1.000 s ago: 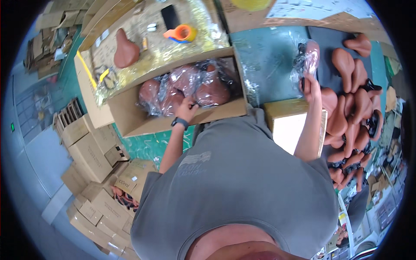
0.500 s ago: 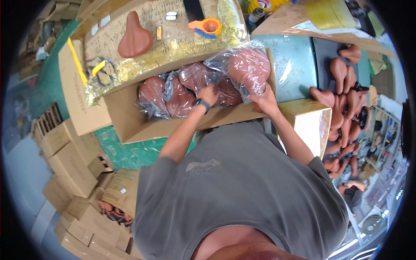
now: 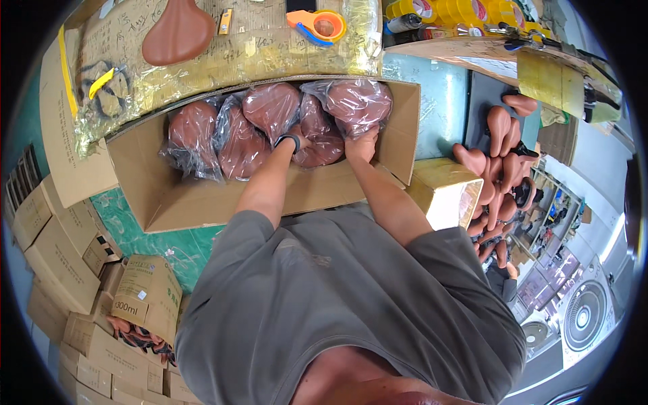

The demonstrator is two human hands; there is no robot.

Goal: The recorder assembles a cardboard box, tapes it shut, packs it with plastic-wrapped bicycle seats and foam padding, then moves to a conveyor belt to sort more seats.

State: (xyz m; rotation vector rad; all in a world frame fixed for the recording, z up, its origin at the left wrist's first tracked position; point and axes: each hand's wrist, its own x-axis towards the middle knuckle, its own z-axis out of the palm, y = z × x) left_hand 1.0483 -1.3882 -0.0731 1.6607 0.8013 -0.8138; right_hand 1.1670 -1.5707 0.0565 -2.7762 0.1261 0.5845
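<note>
Right hand (image 3: 363, 144): grip clamped on wrapped saddle (image 3: 359, 102), narrow end likely handiest
Left hand (image 3: 302, 138): grip hidden, cannot tell

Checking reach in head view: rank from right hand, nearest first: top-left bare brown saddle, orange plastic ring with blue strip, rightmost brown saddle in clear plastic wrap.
1. Rightmost wrapped saddle: held by the right hand.
2. Orange ring: ahead, slightly left.
3. Bare saddle: ahead, far left.
</note>
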